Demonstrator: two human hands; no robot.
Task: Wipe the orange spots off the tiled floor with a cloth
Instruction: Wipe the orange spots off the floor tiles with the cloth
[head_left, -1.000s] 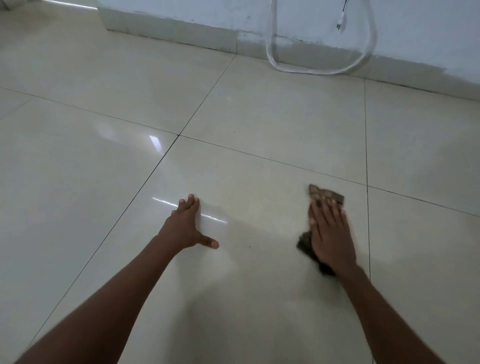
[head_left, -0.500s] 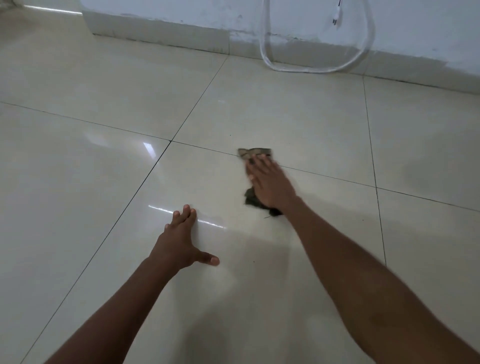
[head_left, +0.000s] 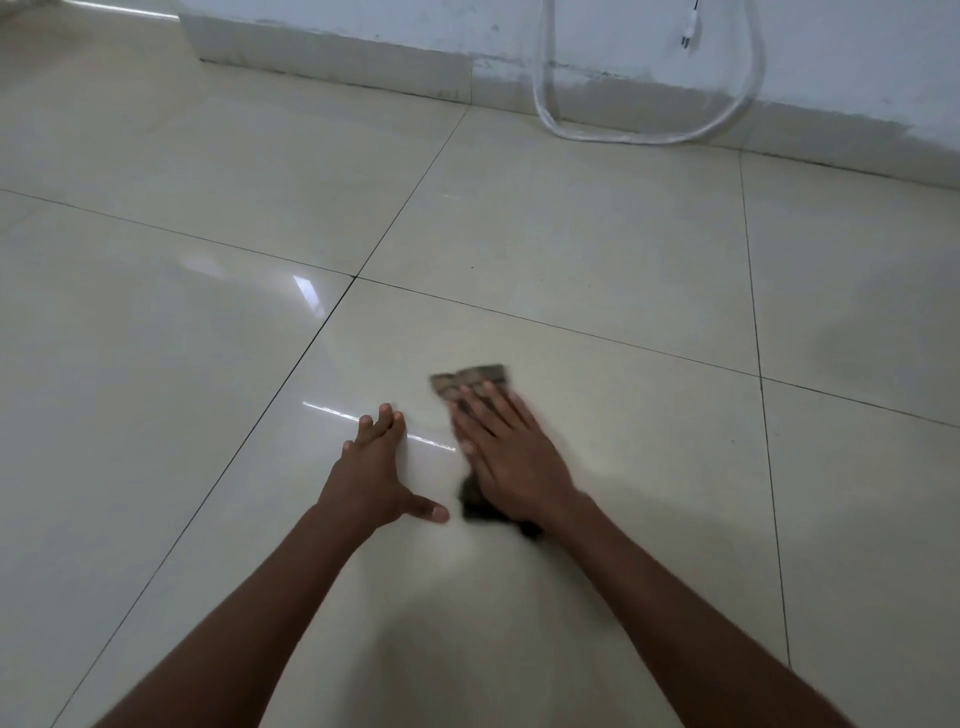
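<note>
A dark brownish cloth (head_left: 470, 382) lies flat on the cream tiled floor (head_left: 597, 415). My right hand (head_left: 506, 452) presses palm-down on it, fingers stretched forward, so only the cloth's far end and a bit by the wrist show. My left hand (head_left: 371, 478) rests flat on the same tile just to the left, fingers apart, thumb pointing toward the cloth, holding nothing. No orange spots show on the tiles in this view. The right hand and cloth are blurred.
A white wall with a skirting strip (head_left: 332, 57) runs along the back. A loop of white hose or cable (head_left: 644, 135) hangs down onto the floor at the back right, with a small plug (head_left: 688, 39) dangling. Dark grout lines (head_left: 332, 312) cross the floor.
My right hand slid the cloth from the right side to the far grout line, then back toward me and beside my left hand. The left hand stayed planted.
</note>
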